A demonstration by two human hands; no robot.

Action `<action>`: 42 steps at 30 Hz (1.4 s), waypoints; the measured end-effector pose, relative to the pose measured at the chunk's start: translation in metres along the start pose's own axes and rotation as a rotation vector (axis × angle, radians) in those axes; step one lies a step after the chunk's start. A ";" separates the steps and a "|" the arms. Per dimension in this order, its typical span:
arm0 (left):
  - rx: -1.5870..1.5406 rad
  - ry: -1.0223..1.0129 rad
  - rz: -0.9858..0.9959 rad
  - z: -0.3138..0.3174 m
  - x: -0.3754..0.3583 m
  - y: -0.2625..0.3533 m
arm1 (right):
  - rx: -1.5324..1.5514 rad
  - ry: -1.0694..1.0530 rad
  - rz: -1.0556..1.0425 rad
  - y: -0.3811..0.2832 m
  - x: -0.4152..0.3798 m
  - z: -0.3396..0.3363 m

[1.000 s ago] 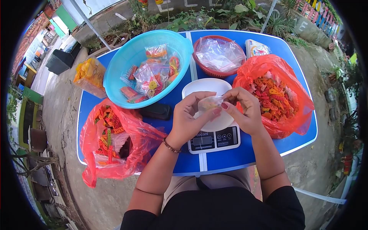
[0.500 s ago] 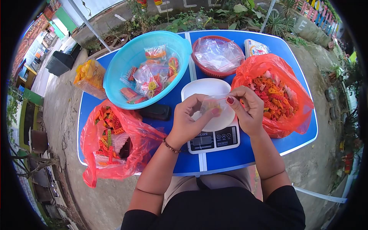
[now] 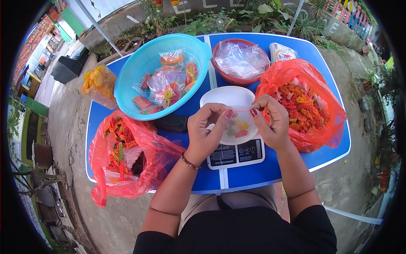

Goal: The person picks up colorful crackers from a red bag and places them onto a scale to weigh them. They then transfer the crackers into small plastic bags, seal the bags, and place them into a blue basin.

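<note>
Between both hands hangs a small clear zip bag (image 3: 240, 122) with a red line along its top edge. A few yellow and pinkish-red pieces show low in the bag. My left hand (image 3: 206, 129) pinches its left top corner between thumb and fingers. At the opposite corner, my right hand (image 3: 272, 122) is closed on the same edge. Behind and below the bag stands a white kitchen scale (image 3: 256, 157) with a black panel. A white bowl (image 3: 211, 96) sits on the scale, partly hidden by my hands and the bag.
A turquoise basket (image 3: 124, 95) holds several filled packets. Empty-looking clear bags fill a red-brown basket (image 3: 230, 79). Red plastic bags of orange crackers stand at right (image 3: 334, 122) and left (image 3: 99, 169). A black case (image 3: 172, 123) and yellow snack pack (image 3: 99, 84) are at left.
The zip bag, bunched between my fingers before, now hangs spread out with its top edge stretched straight. My left thumb has moved up to the top edge.
</note>
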State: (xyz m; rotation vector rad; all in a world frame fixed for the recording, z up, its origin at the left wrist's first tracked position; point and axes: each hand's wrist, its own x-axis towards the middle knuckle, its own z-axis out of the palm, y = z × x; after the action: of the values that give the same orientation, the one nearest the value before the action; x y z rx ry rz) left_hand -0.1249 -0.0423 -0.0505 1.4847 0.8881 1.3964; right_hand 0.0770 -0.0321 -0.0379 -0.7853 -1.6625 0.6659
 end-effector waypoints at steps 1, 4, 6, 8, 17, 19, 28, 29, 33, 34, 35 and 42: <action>0.042 -0.001 0.022 0.001 0.000 0.000 | -0.014 0.010 -0.013 0.001 0.000 0.000; 0.140 0.002 0.094 0.005 -0.001 -0.001 | -0.047 0.034 -0.048 0.003 -0.001 0.002; 0.167 0.008 0.148 0.008 -0.003 -0.005 | -0.079 -0.016 -0.076 -0.002 0.001 0.001; 0.219 -0.025 0.158 0.010 -0.007 -0.001 | -0.112 -0.040 -0.100 -0.004 0.001 0.003; 0.442 0.013 0.356 0.013 -0.002 0.001 | -0.305 -0.014 -0.291 -0.004 0.002 0.004; 0.457 0.048 0.380 0.014 -0.001 -0.001 | -0.360 0.002 -0.311 -0.005 0.002 0.006; 0.496 0.077 0.550 0.015 0.000 -0.001 | -0.403 0.005 -0.373 -0.008 0.001 0.009; 0.510 0.083 0.562 0.014 0.000 -0.001 | -0.412 0.003 -0.378 -0.008 0.001 0.008; 0.508 0.111 0.544 0.013 -0.001 -0.001 | -0.409 0.011 -0.362 -0.008 0.002 0.007; 0.509 0.116 0.546 0.012 -0.001 0.000 | -0.401 0.019 -0.348 -0.008 0.002 0.006; 0.509 0.121 0.547 0.011 0.000 0.004 | -0.401 0.016 -0.338 -0.007 0.002 0.004; 0.427 0.075 0.499 0.006 0.005 0.003 | -0.099 -0.033 -0.102 0.001 -0.001 -0.001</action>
State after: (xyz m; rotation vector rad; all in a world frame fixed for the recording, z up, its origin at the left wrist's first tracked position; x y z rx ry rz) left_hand -0.1190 -0.0396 -0.0459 2.0951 0.9411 1.6968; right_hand 0.0786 -0.0322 -0.0383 -0.7573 -1.7640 0.5306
